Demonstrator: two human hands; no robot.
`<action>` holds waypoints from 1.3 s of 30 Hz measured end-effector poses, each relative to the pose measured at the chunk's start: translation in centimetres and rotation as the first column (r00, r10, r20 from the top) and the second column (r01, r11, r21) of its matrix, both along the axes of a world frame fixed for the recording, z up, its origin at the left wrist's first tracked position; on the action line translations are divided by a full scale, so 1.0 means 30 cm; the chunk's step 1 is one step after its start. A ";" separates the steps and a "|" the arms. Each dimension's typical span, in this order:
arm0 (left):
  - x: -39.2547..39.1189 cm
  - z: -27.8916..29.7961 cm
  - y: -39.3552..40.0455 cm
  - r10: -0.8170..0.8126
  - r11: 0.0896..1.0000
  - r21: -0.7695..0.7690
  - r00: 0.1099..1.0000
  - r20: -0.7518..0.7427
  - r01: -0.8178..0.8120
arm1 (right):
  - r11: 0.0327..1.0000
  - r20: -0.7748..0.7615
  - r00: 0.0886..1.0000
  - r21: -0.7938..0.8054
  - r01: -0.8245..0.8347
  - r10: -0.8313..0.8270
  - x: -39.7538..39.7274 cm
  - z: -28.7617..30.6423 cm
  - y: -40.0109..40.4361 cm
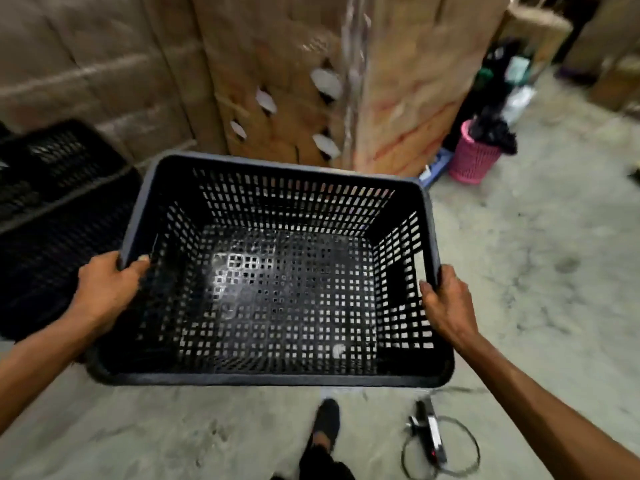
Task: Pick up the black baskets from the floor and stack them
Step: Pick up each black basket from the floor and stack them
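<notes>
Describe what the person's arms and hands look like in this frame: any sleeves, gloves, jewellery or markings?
Both arms are bare from the frame edge down to the hands: no sleeves reach into view. The left hand and right hand wear no gloves, and no rings, watch or wristband show. No tattoos or markings can be made out, though the picture is somewhat blurred. Below, one dark shoe and a dark trouser leg show.

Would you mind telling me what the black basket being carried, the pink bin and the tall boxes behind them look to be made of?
The black basket, held by the left hand and right hand, looks like moulded plastic with a dull sheen: uniform square perforations, thick smooth rim. The pink bin seems to be plastic too, in a fine lattice weave. The tall boxes look like matte brown cardboard with punched handle holes.
</notes>
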State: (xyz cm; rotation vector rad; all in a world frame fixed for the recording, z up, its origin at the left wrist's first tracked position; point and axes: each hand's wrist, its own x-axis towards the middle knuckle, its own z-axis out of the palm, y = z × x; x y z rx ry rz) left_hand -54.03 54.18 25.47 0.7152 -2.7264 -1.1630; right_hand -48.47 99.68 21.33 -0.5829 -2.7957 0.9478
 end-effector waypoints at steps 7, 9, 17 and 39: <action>0.100 0.348 -0.385 0.255 0.964 0.138 0.932 -0.259 -0.226 | 0.972 -0.303 0.925 0.123 -0.202 0.230 -0.323 0.448 -0.345; 0.118 0.422 -0.529 0.330 0.944 0.140 0.885 -0.329 -0.300 | 0.953 -0.368 0.880 0.136 -0.269 0.301 -0.434 0.543 -0.495; 0.089 0.594 -0.927 0.506 0.851 0.157 0.702 -0.500 -0.502 | 0.855 -0.437 0.735 0.221 -0.470 0.518 -0.796 0.759 -1.022; -0.268 0.577 -1.647 0.586 0.798 0.240 0.804 -0.095 -0.553 | 0.598 -0.062 0.608 0.283 -0.750 0.791 -1.564 0.782 -1.998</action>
